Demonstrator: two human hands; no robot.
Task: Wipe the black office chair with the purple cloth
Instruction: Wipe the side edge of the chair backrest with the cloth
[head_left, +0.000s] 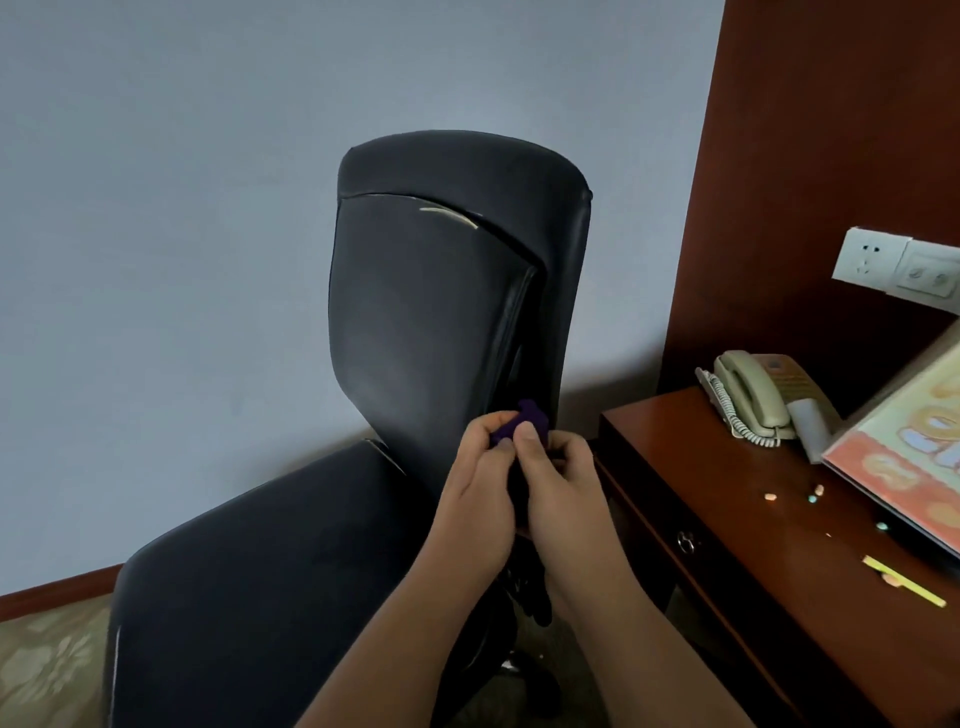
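hands: left hand (480, 480) + right hand (558, 486) together, both pinching small bunched purple cloth (524, 420) | cloth at fingertips, by lower backrest of black padded office chair (431, 312), contact unclear | risk: loose pinch may drop wad beneath hands; pushing may swivel chair

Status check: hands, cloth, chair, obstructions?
Left hand and right hand both pinch the bunched purple cloth. Cloth at black office chair backrest's lower edge. Desk close at right, not blocking.

A single wide-angle view, worn on the head, looks forward and down, close to the black office chair (431, 312) at frame centre; wall (156, 208) upper left, worktop (727, 493) lower right.
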